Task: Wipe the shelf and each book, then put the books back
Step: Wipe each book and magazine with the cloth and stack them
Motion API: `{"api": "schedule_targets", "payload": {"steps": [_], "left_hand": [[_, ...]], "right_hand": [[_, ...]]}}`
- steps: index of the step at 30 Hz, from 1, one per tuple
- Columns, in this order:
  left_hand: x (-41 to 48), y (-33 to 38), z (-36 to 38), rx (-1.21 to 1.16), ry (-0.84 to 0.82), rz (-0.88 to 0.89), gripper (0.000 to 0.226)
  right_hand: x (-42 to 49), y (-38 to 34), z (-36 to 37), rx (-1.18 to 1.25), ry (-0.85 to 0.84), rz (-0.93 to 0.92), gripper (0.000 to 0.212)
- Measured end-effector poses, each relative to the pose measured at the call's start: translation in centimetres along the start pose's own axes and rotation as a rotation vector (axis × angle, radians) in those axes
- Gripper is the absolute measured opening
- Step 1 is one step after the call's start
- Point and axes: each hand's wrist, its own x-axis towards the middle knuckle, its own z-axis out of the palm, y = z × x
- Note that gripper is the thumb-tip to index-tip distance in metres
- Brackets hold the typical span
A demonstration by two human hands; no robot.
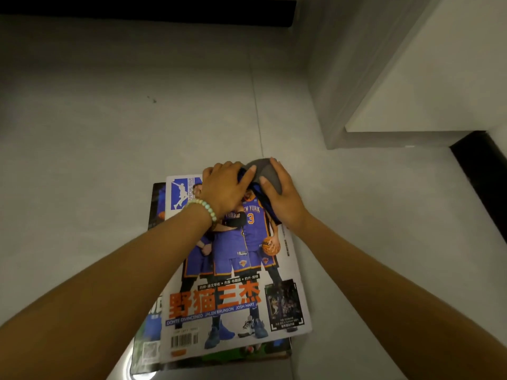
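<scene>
Grey matt surface (109,149), dimly lit, with a seam line running up it and a white panel (444,78) rising at the right; whether this is the shelf itself or the floor beside it cannot be told. A small stack of magazines lies flat here. The top basketball magazine (236,292) sits slightly askew on a second magazine (145,349), whose edges show at the left and bottom. Both hands meet at the far end of the top cover. The left hand (222,187) is closed over one end of a grey and blue cloth (264,174); the right hand (282,196) grips the other end, fingers curled around it. Judgement: the cloth is being bunched or refolded between the hands to make a pad for wiping the cover. A beaded bracelet (203,207) is on the left wrist
</scene>
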Motion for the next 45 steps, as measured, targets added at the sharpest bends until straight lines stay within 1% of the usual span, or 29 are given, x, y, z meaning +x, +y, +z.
{"api": "schedule_targets", "payload": {"steps": [3, 7, 9, 12, 15, 17, 19, 24, 27, 29, 31, 34, 38, 40, 42, 45], "left_hand": [[0.9, 0.7, -0.1, -0.17, 0.011, -0.058, 0.044], [0.6, 0.1, 0.0, -0.234, 0.088, -0.069, 0.041], [0.2, -0.2, 0.3, -0.192, 0.099, -0.022, 0.043], [-1.8, 0.0, 1.2, -0.146, 0.15, 0.096, 0.056], [-5.6, 0.4, 2.2, -0.093, 0.126, 0.182, 0.058], [-7.7, 0.2, 2.5, 0.013, 0.087, 0.265, 0.061], [-8.4, -0.1, 2.3, 0.084, 0.046, 0.294, 0.066], [-8.3, 0.4, 2.2, 0.186, -0.003, 0.264, 0.074], [-8.6, 0.6, 2.2, 0.228, -0.043, 0.237, 0.077], [-9.4, 0.9, 2.3, 0.133, -0.003, 0.219, 0.077], [-11.0, 0.9, 2.6, 0.016, 0.054, 0.205, 0.07], [-13.1, 0.5, 2.9, 0.055, 0.036, 0.24, 0.062], [-13.4, 0.6, 2.6, 0.125, 0.001, 0.202, 0.073], [-13.4, 0.8, 2.6, 0.148, 0.001, 0.201, 0.074], [-13.5, 0.8, 2.8, 0.133, 0.018, 0.205, 0.074], [-13.9, 1.0, 2.8, -0.011, 0.059, 0.168, 0.065]], "right_hand": [[-2.8, 0.0, -0.3, 0.172, -0.015, 0.048, 0.056], [-9.0, 0.2, -0.8, 0.26, -0.053, 0.137, 0.05], [-11.3, 0.4, -0.9, 0.291, -0.048, 0.156, 0.046], [-10.6, 0.6, -1.5, 0.196, -0.001, 0.144, 0.051], [-9.1, 0.4, -1.8, 0.166, -0.013, 0.161, 0.059], [-10.0, 0.5, -1.6, 0.178, -0.046, 0.165, 0.058], [-12.1, 0.8, -1.2, 0.199, -0.072, 0.175, 0.058], [-17.4, 1.6, -0.4, 0.323, -0.097, 0.269, 0.05], [-17.4, 1.3, -0.8, 0.286, -0.111, 0.261, 0.051], [-16.3, 0.8, -1.2, 0.254, -0.113, 0.233, 0.052], [-15.8, 0.6, -1.3, 0.262, -0.116, 0.2, 0.05], [-17.3, 1.1, -1.0, 0.27, -0.114, 0.207, 0.051], [-21.5, 1.8, -0.9, 0.21, -0.15, 0.244, 0.056], [-23.6, 2.0, -1.1, 0.162, -0.167, 0.275, 0.061], [-24.9, 2.1, -1.4, 0.142, -0.176, 0.273, 0.063], [-24.2, 1.9, -1.9, 0.145, -0.177, 0.238, 0.059]]}}
